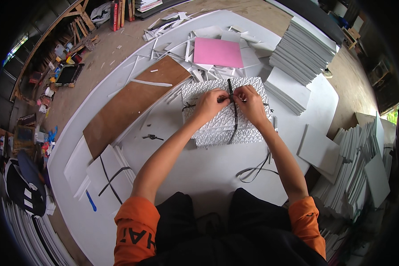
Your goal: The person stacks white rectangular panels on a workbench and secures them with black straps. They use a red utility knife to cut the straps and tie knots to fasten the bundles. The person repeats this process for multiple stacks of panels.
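A stack of white sheets with a rough, ridged surface (pixel 213 122) lies in front of me, wrapped crosswise by a black strap (pixel 235 120). Over the middle of its top, my left hand (pixel 210 104) pinches the strap where the bands cross. Close beside it, my right hand (pixel 252 104) grips the same strap with bent fingers. The two hands almost meet at the crossing; whether a knot is there is hidden by the fingers. A loose length of black strap (pixel 252 170) curls on the table just right of the stack.
On the white table (pixel 159 155) lie a brown board (pixel 135 102), a pink sheet (pixel 218 52) among white offcuts, a strapped white bundle (pixel 113 170) and a blue cutter (pixel 91 201). Tall white sheet stacks (pixel 301 51) stand at the far right, with more leaning sheets (pixel 354 164) beyond the table's right edge.
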`<state>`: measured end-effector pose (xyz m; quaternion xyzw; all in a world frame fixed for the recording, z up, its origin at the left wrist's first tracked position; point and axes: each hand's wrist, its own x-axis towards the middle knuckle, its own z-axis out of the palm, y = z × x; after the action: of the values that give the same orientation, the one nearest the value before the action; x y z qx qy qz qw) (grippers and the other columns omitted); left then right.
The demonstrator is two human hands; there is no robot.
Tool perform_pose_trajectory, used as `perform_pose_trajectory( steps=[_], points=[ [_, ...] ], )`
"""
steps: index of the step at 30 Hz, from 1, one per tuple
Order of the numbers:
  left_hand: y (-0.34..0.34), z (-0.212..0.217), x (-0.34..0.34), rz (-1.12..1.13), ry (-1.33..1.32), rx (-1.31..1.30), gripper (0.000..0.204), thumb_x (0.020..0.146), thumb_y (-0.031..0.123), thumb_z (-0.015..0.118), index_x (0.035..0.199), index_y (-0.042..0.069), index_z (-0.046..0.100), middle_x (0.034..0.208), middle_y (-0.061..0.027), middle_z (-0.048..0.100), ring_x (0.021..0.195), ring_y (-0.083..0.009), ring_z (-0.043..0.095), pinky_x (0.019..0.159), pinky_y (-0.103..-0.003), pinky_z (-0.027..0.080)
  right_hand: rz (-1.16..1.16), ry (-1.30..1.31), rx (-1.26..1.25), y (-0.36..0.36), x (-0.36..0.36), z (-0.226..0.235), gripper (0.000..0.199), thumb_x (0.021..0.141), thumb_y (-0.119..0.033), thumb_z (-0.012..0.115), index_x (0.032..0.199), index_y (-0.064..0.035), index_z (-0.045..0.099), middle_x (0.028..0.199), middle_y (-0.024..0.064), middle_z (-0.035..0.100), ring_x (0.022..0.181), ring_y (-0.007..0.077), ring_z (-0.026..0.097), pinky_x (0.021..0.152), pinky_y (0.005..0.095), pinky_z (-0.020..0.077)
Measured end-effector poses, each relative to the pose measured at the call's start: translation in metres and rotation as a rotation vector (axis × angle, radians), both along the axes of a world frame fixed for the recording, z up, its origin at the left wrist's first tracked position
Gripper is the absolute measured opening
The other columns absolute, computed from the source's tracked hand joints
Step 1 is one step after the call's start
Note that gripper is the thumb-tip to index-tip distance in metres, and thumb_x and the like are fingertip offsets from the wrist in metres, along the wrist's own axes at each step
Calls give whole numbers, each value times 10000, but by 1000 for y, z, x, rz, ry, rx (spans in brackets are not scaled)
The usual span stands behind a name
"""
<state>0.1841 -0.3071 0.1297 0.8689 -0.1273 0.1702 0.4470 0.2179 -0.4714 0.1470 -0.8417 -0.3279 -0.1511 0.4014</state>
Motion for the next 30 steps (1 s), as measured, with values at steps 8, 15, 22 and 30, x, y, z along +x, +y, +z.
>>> perform_pose_trajectory(
  steps=[8, 15, 22, 30],
  points=[
    [6, -3, 3, -23, 41, -41, 153, 731, 111, 651, 847, 18, 614, 800, -77, 610, 697, -192, 591, 623, -277, 453, 110, -254, -131, -2, 2, 3, 164, 669, -77, 650, 817, -51, 585, 824, 47, 534, 800, 224, 529, 677, 332, 461],
    [28, 23, 1, -161, -118, 222, 111, 709, 100, 662, 785, 27, 629, 735, -71, 583, 664, -205, 564, 605, -304, 436, 185, -171, -247, -14, 17, 1, 135, 688, -81, 640, 784, -20, 568, 795, 75, 529, 801, 245, 504, 699, 347, 440],
    [65, 8, -8, -203, -168, 230, 82, 701, 76, 660, 746, 38, 603, 707, -57, 536, 674, -212, 535, 600, -320, 438, 90, 23, -395, -27, 20, 2, 132, 735, -155, 611, 789, -40, 577, 806, 75, 562, 847, 258, 510, 741, 371, 454],
    [66, 8, -11, -218, -205, 228, 87, 679, 25, 651, 745, 21, 595, 724, -63, 535, 699, -212, 528, 612, -318, 422, 39, -11, -394, -30, 19, -3, 148, 733, -186, 619, 777, -53, 569, 804, 79, 561, 848, 263, 514, 751, 377, 435]
  ],
)
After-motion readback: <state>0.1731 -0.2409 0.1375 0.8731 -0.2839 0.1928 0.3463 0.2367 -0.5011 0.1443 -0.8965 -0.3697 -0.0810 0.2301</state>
